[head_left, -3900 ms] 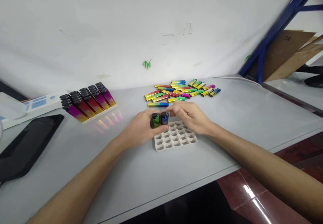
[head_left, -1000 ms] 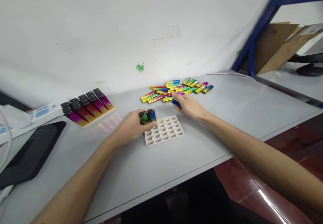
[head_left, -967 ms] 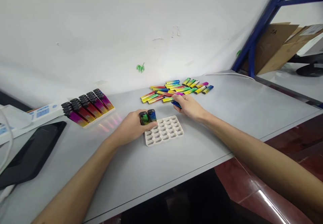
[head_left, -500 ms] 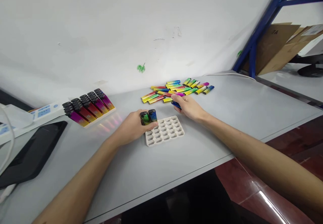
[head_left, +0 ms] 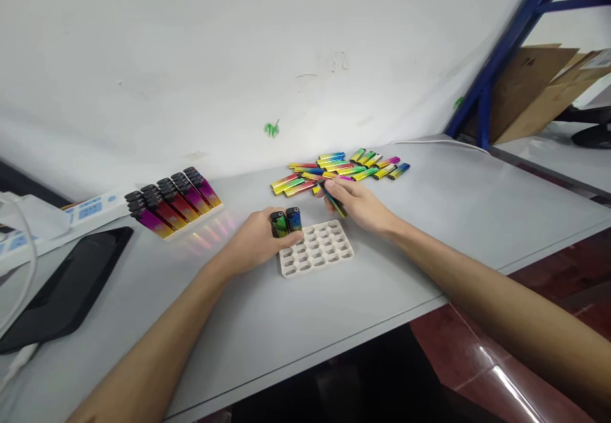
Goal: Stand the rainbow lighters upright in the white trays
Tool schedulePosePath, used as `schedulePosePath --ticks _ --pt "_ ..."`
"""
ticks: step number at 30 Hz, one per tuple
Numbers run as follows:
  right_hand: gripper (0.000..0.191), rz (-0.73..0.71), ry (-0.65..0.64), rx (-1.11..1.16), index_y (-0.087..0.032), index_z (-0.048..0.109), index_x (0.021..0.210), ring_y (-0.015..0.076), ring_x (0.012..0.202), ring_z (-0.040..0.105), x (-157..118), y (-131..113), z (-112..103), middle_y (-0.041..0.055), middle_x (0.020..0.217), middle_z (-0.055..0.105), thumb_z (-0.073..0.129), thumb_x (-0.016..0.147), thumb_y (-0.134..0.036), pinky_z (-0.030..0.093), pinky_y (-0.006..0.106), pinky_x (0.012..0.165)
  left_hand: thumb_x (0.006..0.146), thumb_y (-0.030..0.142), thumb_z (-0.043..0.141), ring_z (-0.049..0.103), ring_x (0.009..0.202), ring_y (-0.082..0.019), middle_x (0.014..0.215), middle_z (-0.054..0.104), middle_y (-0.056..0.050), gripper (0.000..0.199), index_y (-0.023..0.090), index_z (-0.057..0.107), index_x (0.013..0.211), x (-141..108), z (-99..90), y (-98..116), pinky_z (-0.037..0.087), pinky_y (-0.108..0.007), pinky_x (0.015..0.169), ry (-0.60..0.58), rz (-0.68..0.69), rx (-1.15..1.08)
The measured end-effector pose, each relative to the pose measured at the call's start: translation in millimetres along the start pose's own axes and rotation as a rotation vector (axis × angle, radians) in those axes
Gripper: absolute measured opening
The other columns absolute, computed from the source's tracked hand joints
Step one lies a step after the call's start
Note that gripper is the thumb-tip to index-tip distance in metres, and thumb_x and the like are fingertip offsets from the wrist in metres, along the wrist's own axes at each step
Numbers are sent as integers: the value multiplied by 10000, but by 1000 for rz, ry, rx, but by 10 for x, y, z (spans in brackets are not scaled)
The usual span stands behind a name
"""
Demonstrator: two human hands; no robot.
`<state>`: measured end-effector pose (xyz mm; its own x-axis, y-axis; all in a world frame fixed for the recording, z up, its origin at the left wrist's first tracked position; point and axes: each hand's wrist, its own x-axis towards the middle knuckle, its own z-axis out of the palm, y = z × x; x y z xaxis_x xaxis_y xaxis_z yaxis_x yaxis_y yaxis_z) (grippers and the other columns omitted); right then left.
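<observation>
My left hand (head_left: 261, 235) is closed round a green lighter (head_left: 279, 224) and a blue lighter (head_left: 294, 219), both upright at the back left of a white tray with many holes (head_left: 319, 261). Beyond the tray's back right corner, my right hand (head_left: 357, 201) pinches a dark blue and yellow lighter (head_left: 337, 205), tilted, its black top near my fingertips. Just behind that hand lies a loose pile of shiny multicoloured lighters (head_left: 329, 167) on the grey table.
At the left stands a white tray (head_left: 195, 221) filled with rows of purple and red lighters (head_left: 172, 205). A black phone (head_left: 71, 286), a white power strip (head_left: 90, 212) and a cable lie further left. Cardboard boxes (head_left: 534, 92) stand behind the blue frame (head_left: 506, 41).
My right hand has lifted and turned the lighter, so more of its body shows. My left hand still holds the same two lighters. The whole view has shifted slightly.
</observation>
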<state>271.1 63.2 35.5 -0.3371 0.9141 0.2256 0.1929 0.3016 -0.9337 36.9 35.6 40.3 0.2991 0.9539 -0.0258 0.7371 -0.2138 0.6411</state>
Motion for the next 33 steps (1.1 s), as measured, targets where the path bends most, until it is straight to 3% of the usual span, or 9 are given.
schedulePosePath --ticks 2,5,11,20,24,26,28,30,33 --pt "351 -37 -36 41 -205 597 823 160 772 594 -10 -14 5 32 837 668 614 918 -542 471 310 702 778 574 677 642 805 -220 904 717 -15 376 220 677 905 1 5 -3 479 -325 690 10 15 8" --pt "325 -42 -74 110 -215 576 867 169 754 615 -28 -15 32 20 804 685 716 854 -508 495 325 684 781 570 679 631 772 -214 856 701 -11 362 218 657 863 8 15 -13 467 -320 662 19 34 28" --pt "305 -153 -19 27 -212 609 924 150 708 585 -39 61 135 -9 780 646 796 796 -416 483 323 694 773 527 713 621 755 -196 842 691 1 324 218 652 853 30 35 -27 457 -306 657 29 67 27" --pt "282 -224 -83 -334 -218 619 868 180 804 592 -78 -60 192 25 852 669 680 882 -492 447 300 722 722 585 739 598 716 -176 819 651 6 396 210 651 814 55 127 -31 448 -292 624 81 65 -94" --pt "388 -253 -26 -464 -203 656 879 202 877 603 -10 -13 93 56 914 697 419 1030 -472 443 323 803 715 586 746 614 719 -187 801 662 1 406 207 634 807 53 137 -17 449 -302 629 102 25 -84" --pt "382 -240 88 -619 -190 689 962 241 981 586 52 71 -2 87 996 698 378 1047 -395 428 363 907 714 594 746 636 749 -204 828 688 -9 417 207 644 834 48 128 1 466 -315 652 102 7 -80" --pt "303 -167 169 -821 -177 698 1128 301 1103 532 112 173 -107 129 1117 663 459 1005 -317 405 413 978 718 602 742 659 790 -224 870 713 -21 434 209 662 884 42 117 17 485 -328 678 89 -7 -83" --pt "364 -69 168 -973 -176 665 1272 351 1175 479 156 265 -197 165 1208 607 520 953 -275 399 459 1000 715 610 743 677 832 -238 915 731 -29 452 212 675 918 38 106 22 502 -338 707 69 -14 -84" --pt "406 17 144 -1048 -166 655 1294 378 1205 454 182 337 -267 186 1257 569 541 929 -302 407 483 996 687 636 760 689 898 -261 981 744 -40 515 216 686 977 30 71 4 515 -351 751 40 -33 -61"
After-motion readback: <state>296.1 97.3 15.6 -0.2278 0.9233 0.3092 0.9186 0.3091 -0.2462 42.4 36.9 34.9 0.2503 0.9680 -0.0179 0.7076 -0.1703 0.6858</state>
